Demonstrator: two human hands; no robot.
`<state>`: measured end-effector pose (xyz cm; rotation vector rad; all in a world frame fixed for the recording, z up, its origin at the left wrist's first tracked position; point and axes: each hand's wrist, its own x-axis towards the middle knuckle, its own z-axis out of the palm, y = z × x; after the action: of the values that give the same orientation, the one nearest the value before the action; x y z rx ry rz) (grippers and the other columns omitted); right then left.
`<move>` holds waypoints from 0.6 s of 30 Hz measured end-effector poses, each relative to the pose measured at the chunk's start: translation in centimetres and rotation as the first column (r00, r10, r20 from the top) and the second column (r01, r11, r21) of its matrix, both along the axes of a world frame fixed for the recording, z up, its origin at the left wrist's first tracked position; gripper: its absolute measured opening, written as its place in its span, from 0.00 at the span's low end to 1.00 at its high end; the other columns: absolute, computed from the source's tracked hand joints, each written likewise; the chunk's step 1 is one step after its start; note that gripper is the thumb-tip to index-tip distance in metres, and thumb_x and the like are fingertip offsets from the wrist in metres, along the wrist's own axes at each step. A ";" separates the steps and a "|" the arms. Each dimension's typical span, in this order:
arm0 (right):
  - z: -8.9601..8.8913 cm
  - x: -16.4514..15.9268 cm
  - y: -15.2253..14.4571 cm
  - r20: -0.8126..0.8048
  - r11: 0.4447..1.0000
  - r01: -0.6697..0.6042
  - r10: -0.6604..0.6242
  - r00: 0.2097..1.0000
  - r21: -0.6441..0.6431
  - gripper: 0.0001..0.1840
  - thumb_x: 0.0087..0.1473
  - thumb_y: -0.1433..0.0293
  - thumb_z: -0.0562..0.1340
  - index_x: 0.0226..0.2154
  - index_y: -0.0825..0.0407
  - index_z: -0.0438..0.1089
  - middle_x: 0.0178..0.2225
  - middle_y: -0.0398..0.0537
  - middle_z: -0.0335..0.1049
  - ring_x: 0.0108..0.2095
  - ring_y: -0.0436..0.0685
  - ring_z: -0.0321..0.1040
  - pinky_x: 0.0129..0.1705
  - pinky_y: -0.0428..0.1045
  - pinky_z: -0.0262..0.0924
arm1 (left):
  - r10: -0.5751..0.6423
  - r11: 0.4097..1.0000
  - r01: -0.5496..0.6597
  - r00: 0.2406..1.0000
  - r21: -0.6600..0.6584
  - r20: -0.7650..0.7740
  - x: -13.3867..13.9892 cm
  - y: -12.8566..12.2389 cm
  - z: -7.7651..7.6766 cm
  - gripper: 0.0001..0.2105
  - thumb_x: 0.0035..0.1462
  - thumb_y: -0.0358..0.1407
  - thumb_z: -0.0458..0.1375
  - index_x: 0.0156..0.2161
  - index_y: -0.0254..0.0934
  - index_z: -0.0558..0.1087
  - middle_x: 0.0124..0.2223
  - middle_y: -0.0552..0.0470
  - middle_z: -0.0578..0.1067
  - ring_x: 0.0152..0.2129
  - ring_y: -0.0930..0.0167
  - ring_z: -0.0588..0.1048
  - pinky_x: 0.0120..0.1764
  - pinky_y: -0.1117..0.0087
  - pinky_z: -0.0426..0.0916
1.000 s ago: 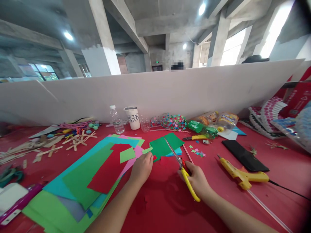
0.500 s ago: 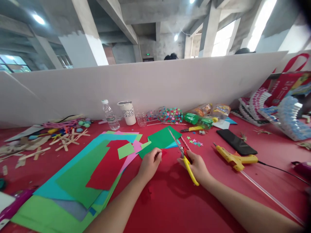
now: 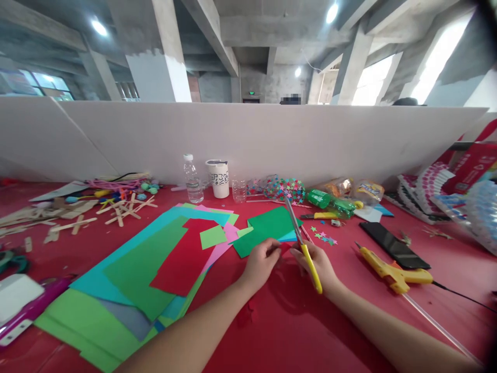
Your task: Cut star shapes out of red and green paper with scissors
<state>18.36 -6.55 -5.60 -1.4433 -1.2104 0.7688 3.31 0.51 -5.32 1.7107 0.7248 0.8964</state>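
Observation:
My left hand (image 3: 262,260) is closed in a pinch on a small piece of red paper (image 3: 286,245). Scissors with yellow handles (image 3: 311,269) rest in my right hand (image 3: 322,264), their blades pointing up and away from me. The fingertips of that hand also come close to the red paper; whether they touch it I cannot tell. Beyond the hands lies a sheet of dark green paper (image 3: 272,224). To the left is a stack of coloured paper, with a red sheet (image 3: 182,259) and a light green square (image 3: 213,237) on top.
A yellow glue gun (image 3: 388,269) and black phone (image 3: 394,245) lie at right. Along the white partition (image 3: 252,134) stand a water bottle (image 3: 193,181) and a white cup (image 3: 219,181). Wooden sticks (image 3: 122,213) are piled at left. Star sequins (image 3: 324,237) are scattered near a yellow cutter (image 3: 325,215).
My hands have come closer together, and the red paper is now between them. The scissors have turned more upright. The camera's view has shifted left.

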 end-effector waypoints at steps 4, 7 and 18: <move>-0.4 -0.2 -0.8 -0.068 0.999 0.028 -0.026 0.997 0.029 0.13 0.51 0.59 0.60 0.26 0.50 0.61 0.14 0.33 0.52 0.15 0.47 0.53 0.18 0.43 0.50 | -0.056 0.990 0.062 0.997 -0.130 0.047 -0.5 -0.7 0.5 0.06 0.54 0.36 0.55 0.33 0.36 0.70 0.25 0.55 0.72 0.22 0.72 0.70 0.30 0.72 0.64; -0.5 -0.2 -1.7 -0.101 0.999 0.031 -0.029 0.994 0.019 0.12 0.52 0.60 0.60 0.26 0.50 0.61 0.14 0.33 0.52 0.15 0.47 0.52 0.18 0.43 0.50 | -0.112 0.964 0.129 0.990 -0.230 0.087 -0.5 -1.6 0.9 0.05 0.53 0.35 0.56 0.34 0.36 0.69 0.24 0.55 0.72 0.20 0.73 0.69 0.29 0.72 0.64; 0.0 -0.4 -2.3 -0.127 0.999 0.009 -0.016 0.992 -0.053 0.09 0.52 0.63 0.57 0.25 0.49 0.58 0.14 0.32 0.50 0.14 0.48 0.52 0.18 0.44 0.51 | -0.222 0.912 0.241 0.970 -0.332 0.095 -0.5 -2.4 0.9 0.07 0.53 0.38 0.58 0.32 0.35 0.71 0.27 0.53 0.74 0.24 0.72 0.72 0.32 0.70 0.67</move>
<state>17.95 -8.86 -5.64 -1.4212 -1.0901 0.8763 2.80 -1.85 -4.45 1.4200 0.5859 0.6087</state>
